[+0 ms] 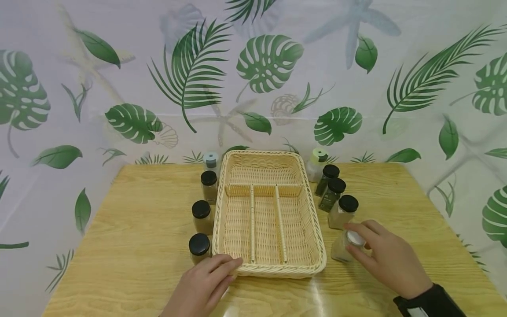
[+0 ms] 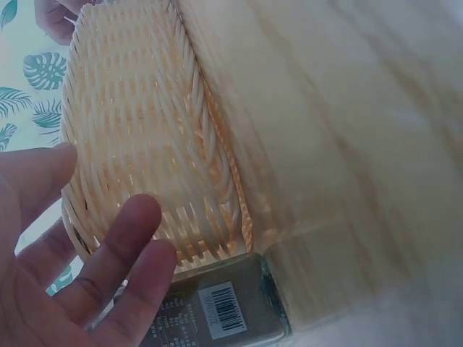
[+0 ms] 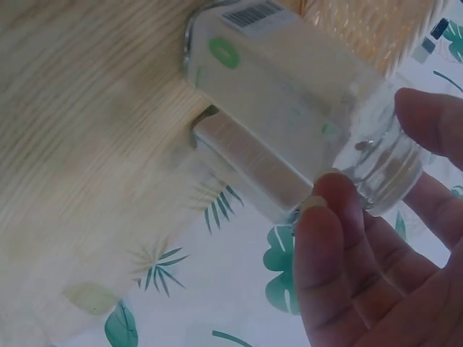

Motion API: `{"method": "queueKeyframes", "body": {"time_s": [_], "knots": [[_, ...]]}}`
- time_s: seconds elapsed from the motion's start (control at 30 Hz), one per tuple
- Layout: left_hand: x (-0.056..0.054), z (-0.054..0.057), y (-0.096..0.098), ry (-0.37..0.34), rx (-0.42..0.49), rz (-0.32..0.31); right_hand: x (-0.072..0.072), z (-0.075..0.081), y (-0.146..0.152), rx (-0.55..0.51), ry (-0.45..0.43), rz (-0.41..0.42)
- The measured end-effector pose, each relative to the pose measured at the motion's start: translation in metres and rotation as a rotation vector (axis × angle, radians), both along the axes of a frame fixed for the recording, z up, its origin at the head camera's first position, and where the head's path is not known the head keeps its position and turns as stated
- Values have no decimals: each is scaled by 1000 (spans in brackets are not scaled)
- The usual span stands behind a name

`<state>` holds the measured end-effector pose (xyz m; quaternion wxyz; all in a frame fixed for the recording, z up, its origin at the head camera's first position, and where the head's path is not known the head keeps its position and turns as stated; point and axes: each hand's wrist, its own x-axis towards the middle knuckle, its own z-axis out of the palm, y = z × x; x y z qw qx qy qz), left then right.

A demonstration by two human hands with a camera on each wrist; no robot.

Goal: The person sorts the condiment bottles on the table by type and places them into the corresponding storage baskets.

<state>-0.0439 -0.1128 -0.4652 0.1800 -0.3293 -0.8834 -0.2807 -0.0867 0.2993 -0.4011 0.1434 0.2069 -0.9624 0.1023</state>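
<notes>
One square clear-glass jar (image 1: 339, 248) was right of the tan rectangular wicker basket (image 1: 277, 269), its top pinched by fingers of the right hand (image 1: 390, 259), probably for control. Relaxed fingers of the left hand (image 1: 202, 284) touched the basket's rim, perhaps steadying it.

basket (image 1: 266, 229) on table (image 1: 150, 229), cloth (image 1: 273, 127) behind at 12 o'clock. from basket: jars (image 1: 202, 216) along 8–10 o'clock, other jars (image 1: 342, 213) along 1–4 o'clock.

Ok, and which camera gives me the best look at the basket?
The head view: it shows the basket from above, with all four compartments and only a near corner under the left hand. The left wrist view shows one outer wall close up, partly hidden by fingers; the right wrist view catches just a piece beyond the jar.
</notes>
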Motion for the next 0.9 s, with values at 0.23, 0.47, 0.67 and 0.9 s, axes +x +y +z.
{"method": "queueKeyframes", "body": {"time_s": [0.23,0.47,0.67,0.9], "knots": [[-2,-1,1,6,-7,-3,-6,9,-7,-22,49,39],[0,0,1,-34,-24,16,-8,32,-23,-143,95,89],[1,1,1,-34,-26,22,-10,52,-38,-148,156,108],[1,1,1,-32,-17,15,-12,64,-52,-161,171,133]]}}
